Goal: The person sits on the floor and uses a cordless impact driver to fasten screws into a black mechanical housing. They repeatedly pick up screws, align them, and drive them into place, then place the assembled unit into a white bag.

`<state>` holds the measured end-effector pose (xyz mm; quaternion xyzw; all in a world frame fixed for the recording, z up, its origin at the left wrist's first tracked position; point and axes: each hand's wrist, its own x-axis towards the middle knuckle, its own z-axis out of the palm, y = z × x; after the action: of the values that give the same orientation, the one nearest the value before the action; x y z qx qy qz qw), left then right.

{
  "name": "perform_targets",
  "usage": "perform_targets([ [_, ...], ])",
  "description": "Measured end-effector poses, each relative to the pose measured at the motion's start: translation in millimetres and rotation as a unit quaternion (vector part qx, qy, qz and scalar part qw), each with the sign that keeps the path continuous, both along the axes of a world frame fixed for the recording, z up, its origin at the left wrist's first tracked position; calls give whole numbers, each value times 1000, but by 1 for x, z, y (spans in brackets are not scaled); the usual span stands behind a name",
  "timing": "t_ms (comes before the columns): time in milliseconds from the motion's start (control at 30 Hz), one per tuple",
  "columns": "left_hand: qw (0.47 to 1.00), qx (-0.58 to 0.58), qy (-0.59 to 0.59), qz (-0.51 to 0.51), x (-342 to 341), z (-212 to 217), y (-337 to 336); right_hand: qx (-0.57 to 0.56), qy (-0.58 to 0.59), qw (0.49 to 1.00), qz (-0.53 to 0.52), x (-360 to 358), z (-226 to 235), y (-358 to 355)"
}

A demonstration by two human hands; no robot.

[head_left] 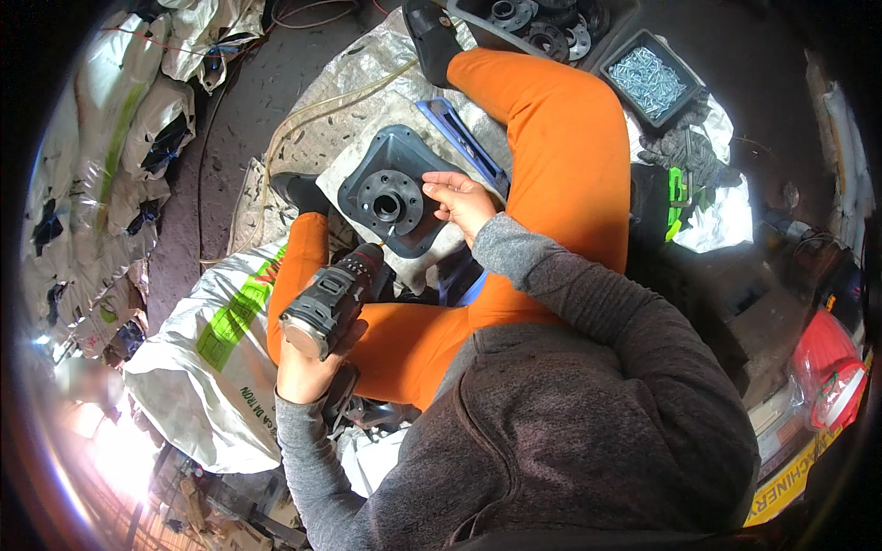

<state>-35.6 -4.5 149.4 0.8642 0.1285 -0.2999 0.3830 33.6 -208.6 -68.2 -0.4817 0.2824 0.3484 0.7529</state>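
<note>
My left hand is wrapped round the grip of a grey and black cordless drill. The drill's bit points up and right, ending at the lower edge of a round black flange with a hole in its middle. That flange sits on a dark grey, square plastic part with rounded corners, which lies between my legs. Above the flange's right side is my right hand, thumb and fingertips pressed together. Whatever they may hold is too small to make out.
At the upper right stands a grey bin of silver screws, beside a larger tray of black flanges. Grey gloves lie below the screws. A blue plastic piece is by my right leg. White sacks lie to the left.
</note>
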Motion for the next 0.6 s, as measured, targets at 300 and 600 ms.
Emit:
perform_targets([
  [300, 996, 35, -22, -80, 14, -2, -2, -11, -39, 999, 31, -1, 4, 3],
  [600, 986, 55, -20, -156, 39, 0, -13, 10, -25, 999, 28, -2, 4, 8],
])
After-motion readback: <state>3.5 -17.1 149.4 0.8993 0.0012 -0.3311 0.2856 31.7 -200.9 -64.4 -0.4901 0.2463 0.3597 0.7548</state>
